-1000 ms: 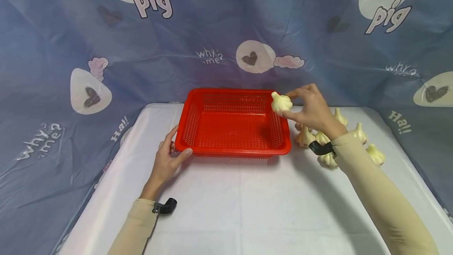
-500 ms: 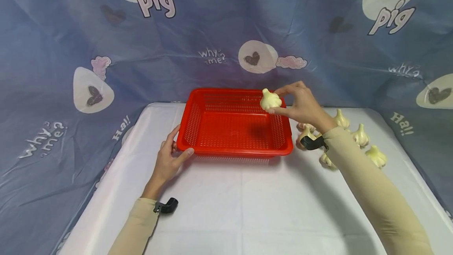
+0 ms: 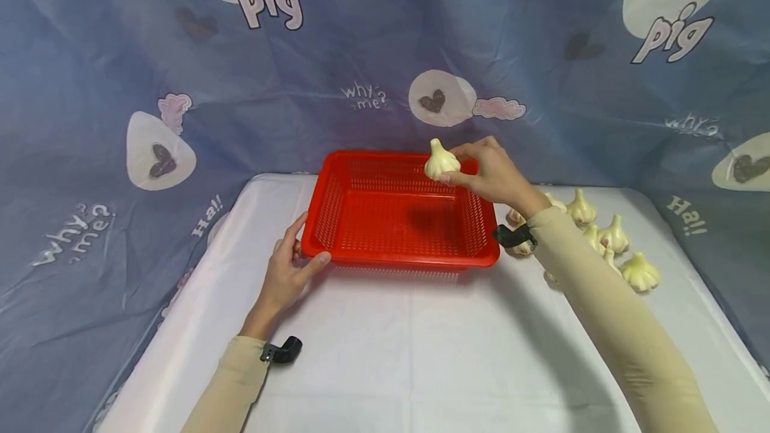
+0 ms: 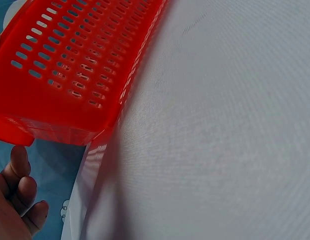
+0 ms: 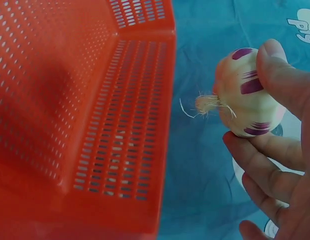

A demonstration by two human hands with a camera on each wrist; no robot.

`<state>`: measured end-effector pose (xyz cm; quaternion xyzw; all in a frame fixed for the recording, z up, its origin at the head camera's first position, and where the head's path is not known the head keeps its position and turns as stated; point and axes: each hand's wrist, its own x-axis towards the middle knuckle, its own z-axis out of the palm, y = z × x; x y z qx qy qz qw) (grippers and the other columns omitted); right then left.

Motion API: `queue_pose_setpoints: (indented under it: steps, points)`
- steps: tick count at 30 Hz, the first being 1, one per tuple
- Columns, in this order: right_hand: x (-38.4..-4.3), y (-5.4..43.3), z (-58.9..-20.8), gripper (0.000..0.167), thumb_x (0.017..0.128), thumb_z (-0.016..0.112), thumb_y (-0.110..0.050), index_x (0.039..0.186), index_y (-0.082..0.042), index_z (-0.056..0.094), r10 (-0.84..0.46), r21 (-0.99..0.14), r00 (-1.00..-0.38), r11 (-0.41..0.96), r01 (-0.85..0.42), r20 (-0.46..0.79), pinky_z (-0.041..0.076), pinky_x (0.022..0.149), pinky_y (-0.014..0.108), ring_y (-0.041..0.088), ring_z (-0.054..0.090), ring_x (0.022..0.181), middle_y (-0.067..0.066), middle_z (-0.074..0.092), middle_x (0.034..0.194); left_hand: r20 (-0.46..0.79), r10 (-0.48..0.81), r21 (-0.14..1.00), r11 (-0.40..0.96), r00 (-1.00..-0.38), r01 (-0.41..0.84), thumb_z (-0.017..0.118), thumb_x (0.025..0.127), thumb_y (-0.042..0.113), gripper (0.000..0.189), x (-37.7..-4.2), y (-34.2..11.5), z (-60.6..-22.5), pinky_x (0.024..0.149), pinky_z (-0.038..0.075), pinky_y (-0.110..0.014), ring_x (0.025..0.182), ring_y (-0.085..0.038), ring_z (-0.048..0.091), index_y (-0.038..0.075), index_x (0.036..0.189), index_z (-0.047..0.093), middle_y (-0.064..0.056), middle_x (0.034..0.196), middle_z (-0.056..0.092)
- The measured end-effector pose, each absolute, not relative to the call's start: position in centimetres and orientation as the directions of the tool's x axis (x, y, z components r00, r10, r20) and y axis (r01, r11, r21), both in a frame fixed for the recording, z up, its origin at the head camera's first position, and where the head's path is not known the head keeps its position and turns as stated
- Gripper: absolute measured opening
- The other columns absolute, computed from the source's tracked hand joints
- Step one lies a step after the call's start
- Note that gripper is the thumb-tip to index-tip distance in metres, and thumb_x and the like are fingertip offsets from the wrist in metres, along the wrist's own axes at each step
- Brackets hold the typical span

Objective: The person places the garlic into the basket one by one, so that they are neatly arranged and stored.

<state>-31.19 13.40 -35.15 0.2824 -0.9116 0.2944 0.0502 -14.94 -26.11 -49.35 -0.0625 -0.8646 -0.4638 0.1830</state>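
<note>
My right hand [image 3: 496, 174] holds a pale garlic bulb [image 3: 440, 162] between thumb and fingers, over the back right part of a red plastic basket [image 3: 397, 259]. In the right wrist view the garlic bulb [image 5: 250, 95] shows purple streaks and a tuft of roots, and the thumb lies along one side of it. My left hand [image 3: 285, 274] grips the basket's front left corner, thumb at the front rim and fingers along the left side. Up close in the left wrist view, several curled fingers [image 4: 25, 192] show beside the slotted basket wall [image 4: 70, 60].
Several more garlic bulbs [image 3: 640, 272] lie to the right of the basket, partly hidden behind the right forearm. A white cloth [image 3: 409, 353] covers the table. Behind it hangs a blue printed curtain [image 3: 337, 39].
My right hand has carried the garlic bulb leftward and slightly up, from the basket's right rim to over its back right part. The left hand keeps its hold on the corner.
</note>
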Motion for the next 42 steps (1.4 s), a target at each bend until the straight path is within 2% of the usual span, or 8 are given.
queue_pose_setpoints:
  steps: [8, 15, 20, 27, 31, 36, 42]
  points:
    - [-31.7, 12.0, -34.9, 0.059, 0.088, 0.088, -0.040, 0.129, 0.000, 0.072, -0.505, -0.546, -0.832, 0.640, -0.540, 0.231, 0.038, 0.104, 0.054, 0.035, 0.049, 0.119, 0.016, 0.076, 0.124, 0.365, -0.054, 0.781, 0.562, -0.929, 0.274, 0.084, 0.087, 0.024, 0.089, -15.0, -26.1, -49.1, 0.077, 0.037, -0.040, 0.089, -0.024, 0.044, 0.023, 0.165, 0.040, -0.016, 0.084, 0.054]
    - [-32.2, 10.8, -35.6, 0.057, 0.088, 0.088, -0.041, 0.128, -0.003, 0.071, -0.513, -0.575, -0.832, 0.623, -0.530, 0.212, 0.038, 0.110, 0.053, 0.034, 0.060, 0.117, 0.012, 0.077, 0.120, 0.362, -0.061, 0.784, 0.560, -0.930, 0.268, 0.084, 0.086, 0.024, 0.090, -14.9, -26.1, -49.1, 0.077, 0.035, -0.037, 0.088, -0.025, 0.045, 0.023, 0.165, 0.041, -0.017, 0.085, 0.056]
    - [-32.8, 9.9, -36.1, 0.059, 0.088, 0.088, -0.042, 0.129, -0.004, 0.071, -0.521, -0.587, -0.832, 0.619, -0.522, 0.190, 0.042, 0.105, 0.051, 0.031, 0.062, 0.114, 0.011, 0.076, 0.120, 0.354, -0.063, 0.788, 0.557, -0.933, 0.261, 0.084, 0.087, 0.025, 0.089, -14.9, -26.1, -49.1, 0.077, 0.035, -0.038, 0.089, -0.028, 0.045, 0.024, 0.165, 0.040, -0.019, 0.086, 0.055]
    - [-33.5, 8.8, -36.7, 0.055, 0.086, 0.090, -0.037, 0.126, -0.002, 0.072, -0.523, -0.625, -0.830, 0.586, -0.516, 0.194, 0.053, 0.098, 0.048, 0.032, 0.070, 0.109, 0.012, 0.077, 0.116, 0.350, -0.060, 0.791, 0.553, -0.935, 0.261, 0.084, 0.087, 0.025, 0.090, -15.0, -26.2, -49.2, 0.077, 0.035, -0.036, 0.088, -0.026, 0.044, 0.024, 0.165, 0.040, -0.019, 0.085, 0.055]
    - [-33.7, 8.2, -37.4, 0.056, 0.086, 0.090, -0.039, 0.126, -0.004, 0.073, -0.530, -0.623, -0.828, 0.590, -0.514, 0.181, 0.054, 0.093, 0.045, 0.031, 0.071, 0.106, 0.010, 0.078, 0.115, 0.343, -0.057, 0.793, 0.552, -0.937, 0.257, 0.084, 0.087, 0.026, 0.090, -14.9, -26.2, -49.4, 0.076, 0.034, -0.035, 0.087, -0.026, 0.043, 0.024, 0.165, 0.040, -0.018, 0.085, 0.054]
    - [-33.9, 7.4, -37.9, 0.056, 0.085, 0.091, -0.041, 0.124, -0.005, 0.074, -0.524, -0.639, -0.835, 0.586, -0.497, 0.169, 0.055, 0.093, 0.045, 0.030, 0.071, 0.104, 0.008, 0.078, 0.114, 0.341, -0.051, 0.790, 0.557, -0.939, 0.257, 0.084, 0.087, 0.027, 0.090, -15.0, -26.2, -49.4, 0.076, 0.033, -0.036, 0.087, -0.026, 0.042, 0.025, 0.165, 0.039, -0.017, 0.084, 0.052]
    - [-34.3, 6.3, -38.3, 0.057, 0.085, 0.089, -0.046, 0.121, -0.005, 0.075, -0.528, -0.622, -0.830, 0.593, -0.511, 0.179, 0.055, 0.088, 0.041, 0.023, 0.070, 0.098, 0.006, 0.078, 0.111, 0.349, -0.049, 0.783, 0.563, -0.936, 0.263, 0.083, 0.087, 0.028, 0.090, -15.0, -26.2, -49.3, 0.075, 0.033, -0.036, 0.086, -0.027, 0.043, 0.025, 0.165, 0.039, -0.017, 0.084, 0.052]
